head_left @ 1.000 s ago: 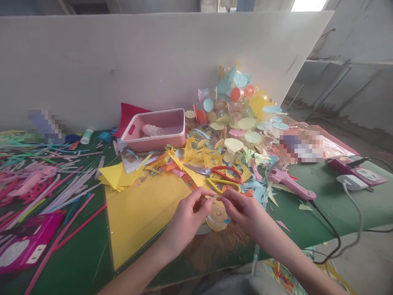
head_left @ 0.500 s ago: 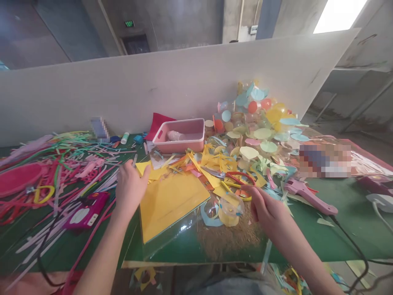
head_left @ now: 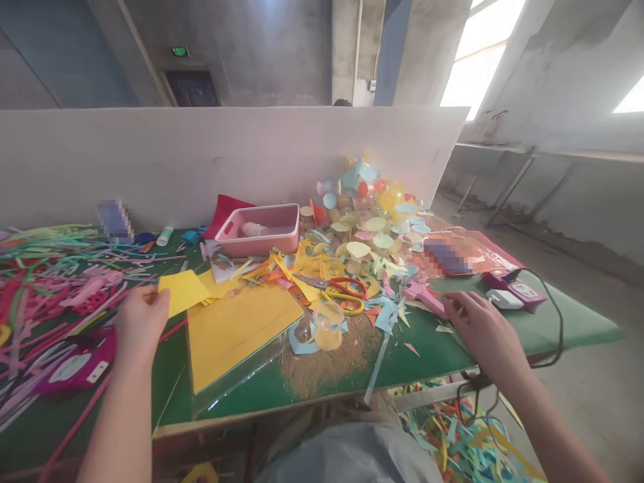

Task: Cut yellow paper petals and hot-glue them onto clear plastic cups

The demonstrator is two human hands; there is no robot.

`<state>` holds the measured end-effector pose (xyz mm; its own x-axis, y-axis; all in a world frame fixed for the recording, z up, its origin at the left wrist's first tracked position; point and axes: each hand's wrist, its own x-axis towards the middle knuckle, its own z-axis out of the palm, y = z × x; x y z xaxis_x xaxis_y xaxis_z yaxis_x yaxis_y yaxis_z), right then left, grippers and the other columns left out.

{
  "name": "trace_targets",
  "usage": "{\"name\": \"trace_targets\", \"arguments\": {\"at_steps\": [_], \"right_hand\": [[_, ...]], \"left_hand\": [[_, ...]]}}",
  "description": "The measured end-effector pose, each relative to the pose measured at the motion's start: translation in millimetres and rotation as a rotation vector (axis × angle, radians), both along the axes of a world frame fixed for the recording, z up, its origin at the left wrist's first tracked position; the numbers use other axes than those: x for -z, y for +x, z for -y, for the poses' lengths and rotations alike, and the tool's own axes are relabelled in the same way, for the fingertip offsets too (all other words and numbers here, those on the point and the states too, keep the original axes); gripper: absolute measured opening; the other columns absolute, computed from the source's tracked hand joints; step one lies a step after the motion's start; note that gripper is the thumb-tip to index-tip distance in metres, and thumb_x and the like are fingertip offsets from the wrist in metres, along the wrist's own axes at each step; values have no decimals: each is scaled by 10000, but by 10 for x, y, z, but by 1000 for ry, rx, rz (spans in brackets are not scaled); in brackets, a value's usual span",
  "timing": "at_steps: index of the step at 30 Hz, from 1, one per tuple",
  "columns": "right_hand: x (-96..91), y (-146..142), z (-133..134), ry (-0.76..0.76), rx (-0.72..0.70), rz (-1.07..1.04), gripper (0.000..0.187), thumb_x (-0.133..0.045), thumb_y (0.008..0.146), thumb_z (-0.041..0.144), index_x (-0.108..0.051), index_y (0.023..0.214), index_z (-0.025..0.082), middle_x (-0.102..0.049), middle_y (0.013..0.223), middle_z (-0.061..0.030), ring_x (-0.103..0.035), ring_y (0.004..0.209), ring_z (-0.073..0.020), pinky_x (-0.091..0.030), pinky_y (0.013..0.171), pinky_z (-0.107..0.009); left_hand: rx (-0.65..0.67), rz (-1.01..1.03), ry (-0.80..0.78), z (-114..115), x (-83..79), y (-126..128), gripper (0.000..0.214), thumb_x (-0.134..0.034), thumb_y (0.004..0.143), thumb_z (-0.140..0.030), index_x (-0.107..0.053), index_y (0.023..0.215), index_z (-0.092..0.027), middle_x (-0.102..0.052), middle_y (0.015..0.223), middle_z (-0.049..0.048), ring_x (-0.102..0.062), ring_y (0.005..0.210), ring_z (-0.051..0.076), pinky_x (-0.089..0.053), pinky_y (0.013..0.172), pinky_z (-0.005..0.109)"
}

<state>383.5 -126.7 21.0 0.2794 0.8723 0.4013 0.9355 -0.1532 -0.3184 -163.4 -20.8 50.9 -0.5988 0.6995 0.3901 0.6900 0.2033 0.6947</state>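
My left hand (head_left: pixel 141 318) pinches a small yellow paper sheet (head_left: pixel 184 292) by its left edge, raised beside a larger yellow sheet (head_left: pixel 241 329). My right hand (head_left: pixel 480 329) is closed on the rear of a pink hot glue gun (head_left: pixel 422 295), which lies on the table with its nozzle end pointing left. The fingers cover the handle's end. Between my hands, red-and-yellow-handled scissors (head_left: pixel 347 295) rest on paper scraps. In front of them stands a clear plastic cup piece with a yellow paper disc (head_left: pixel 329 329).
Behind is a pink bin (head_left: pixel 261 231) with a bottle inside. A pile of clear cups with coloured discs (head_left: pixel 377 201) stands against the white partition (head_left: pixel 176 154). Coloured strips (head_left: pixel 65 275) and a magenta box (head_left: pixel 80 362) are at left. A cable hangs off the right edge.
My right hand has let go of the scissors and moved right onto the glue gun. My left hand has picked up the small yellow sheet. The view has turned right.
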Motion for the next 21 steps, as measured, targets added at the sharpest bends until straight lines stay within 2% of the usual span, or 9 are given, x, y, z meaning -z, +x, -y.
{"name": "trace_targets", "arguments": {"at_steps": [2, 3, 5, 6, 7, 9, 11, 15, 21], "right_hand": [[111, 107, -103, -44, 48, 138, 349, -423, 961, 423, -653, 1107, 205, -685, 1086, -132, -622, 977, -305, -468, 783, -366], [164, 120, -160, -97, 61, 190, 335, -451, 958, 408, -652, 1119, 194, -683, 1103, -151, -619, 1002, -318, -465, 819, -383], [258, 81, -262, -185, 61, 247, 333, -475, 965, 400, -659, 1100, 158, -692, 1056, -180, -629, 984, -332, -463, 831, -398], [294, 42, -302, -212, 81, 262, 363, -479, 969, 415, -657, 1091, 123, -693, 1022, -197, -635, 957, -343, -465, 816, -405], [320, -2, -333, -229, 104, 275, 404, -477, 973, 432, -648, 1105, 91, -691, 1007, -209, -638, 935, -352, -466, 796, -409], [344, -76, -378, -236, 160, 288, 497, -464, 979, 463, -601, 1188, 33, -678, 1020, -227, -636, 915, -369, -464, 760, -414], [343, -117, -413, -229, 172, 269, 531, -447, 990, 449, -542, 1277, 13, -661, 1050, -238, -624, 928, -380, -456, 748, -417], [349, -121, -474, -234, 116, 187, 384, -401, 1010, 290, -560, 1274, 61, -637, 1031, -224, -609, 922, -347, -436, 765, -398], [397, -43, -488, -173, 109, 44, 396, -372, 998, 216, -515, 1339, 77, -609, 1033, -223, -585, 936, -320, -432, 819, -417]], "left_hand": [[-66, 27, 68, 298, -51, 143, 234, -572, 752, -432, -555, 802, -204, -690, 853, 96, -680, 951, 366, -503, 862, 539], [-37, 62, 101, 435, -65, 241, 227, -546, 788, -448, -555, 808, -222, -694, 890, 78, -681, 971, 348, -512, 872, 515], [78, 335, 260, 648, -61, 466, 190, -595, 773, -401, -577, 846, -227, -711, 964, 52, -672, 1016, 342, -523, 897, 490], [7, 475, 320, 718, -41, 580, 190, -651, 708, -356, -561, 808, -221, -718, 927, 40, -679, 984, 335, -531, 893, 486], [44, 567, 322, 765, -8, 688, 219, -667, 716, -339, -562, 873, -227, -719, 993, 23, -668, 1033, 308, -517, 941, 466], [6, 607, 330, 811, 91, 874, 241, -662, 715, -332, -551, 899, -223, -717, 947, 24, -684, 965, 282, -534, 910, 465], [65, 618, 291, 828, 212, 1026, 282, -660, 740, -374, -557, 952, -220, -706, 977, 34, -679, 964, 257, -538, 902, 438], [147, 597, 221, 851, 392, 1265, 365, -645, 771, -475, -556, 1007, -211, -680, 1050, 64, -659, 1018, 265, -524, 913, 421], [265, 554, 186, 869, 397, 1470, 390, -649, 775, -485, -549, 1041, -219, -665, 1114, 82, -643, 1063, 274, -502, 951, 420]]}}
